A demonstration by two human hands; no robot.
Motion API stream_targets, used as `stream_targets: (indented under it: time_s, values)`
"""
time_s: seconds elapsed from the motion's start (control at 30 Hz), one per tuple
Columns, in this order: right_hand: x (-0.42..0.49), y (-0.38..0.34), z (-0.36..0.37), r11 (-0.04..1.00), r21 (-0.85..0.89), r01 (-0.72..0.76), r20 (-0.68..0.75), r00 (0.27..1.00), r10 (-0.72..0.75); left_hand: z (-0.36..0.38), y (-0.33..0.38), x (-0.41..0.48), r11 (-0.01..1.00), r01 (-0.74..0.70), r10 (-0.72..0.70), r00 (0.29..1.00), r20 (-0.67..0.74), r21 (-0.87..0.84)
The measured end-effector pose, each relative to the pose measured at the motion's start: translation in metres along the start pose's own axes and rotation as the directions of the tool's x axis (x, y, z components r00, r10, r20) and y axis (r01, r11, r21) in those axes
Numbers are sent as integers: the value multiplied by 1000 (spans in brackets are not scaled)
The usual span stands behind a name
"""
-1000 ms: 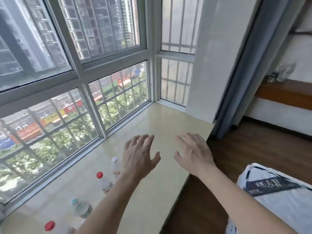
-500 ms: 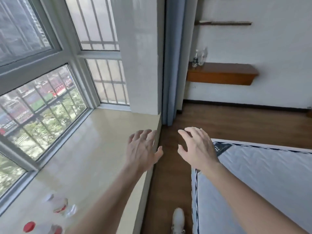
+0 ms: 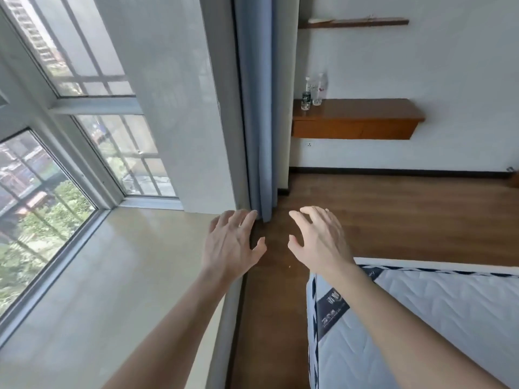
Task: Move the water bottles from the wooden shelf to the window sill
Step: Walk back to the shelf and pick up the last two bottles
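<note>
Two clear water bottles stand at the left end of the wooden shelf (image 3: pixel 365 113) on the far wall: one with a dark label (image 3: pixel 306 95) and a taller one (image 3: pixel 319 88) beside it. The beige window sill (image 3: pixel 112 270) fills the lower left. My left hand (image 3: pixel 233 245) hovers over the sill's right edge, fingers spread and empty. Over the floor, my right hand (image 3: pixel 320 240) is also spread with nothing in it. Both hands are far from the shelf.
A blue-grey curtain (image 3: pixel 261 108) hangs beside a white pillar (image 3: pixel 174 102) between sill and shelf. A white quilted mattress (image 3: pixel 421 327) lies at lower right. Brown wooden floor (image 3: pixel 393 214) stretches to the wall. A thin upper shelf (image 3: pixel 354 23) is mounted higher.
My view has swung right, away from the window; the bottles standing on the sill have left the frame and the wooden shelf has come closer. Both hands stay spread and empty.
</note>
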State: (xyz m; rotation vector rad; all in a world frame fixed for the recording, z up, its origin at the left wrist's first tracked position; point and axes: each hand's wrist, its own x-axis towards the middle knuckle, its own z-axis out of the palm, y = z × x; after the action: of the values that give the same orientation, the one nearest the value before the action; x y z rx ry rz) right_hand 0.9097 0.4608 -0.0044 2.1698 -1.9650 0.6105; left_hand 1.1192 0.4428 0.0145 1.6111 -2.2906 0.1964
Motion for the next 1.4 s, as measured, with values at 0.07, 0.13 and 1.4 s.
stream_targets:
  time_s: [0.07, 0.13, 1.4]
  values:
    - [26, 17, 6, 1000, 3, -8, 0, 1000, 8, 10, 3, 30, 1000, 1, -1, 1000, 5, -1]
    - [48, 31, 13, 1000, 6, -14, 9, 1000, 14, 20, 5, 56, 1000, 3, -3, 1000, 19, -11]
    - [499, 280, 163, 910, -203, -362, 77, 920, 383, 256, 10, 647, 936, -322, 340, 931, 134, -140]
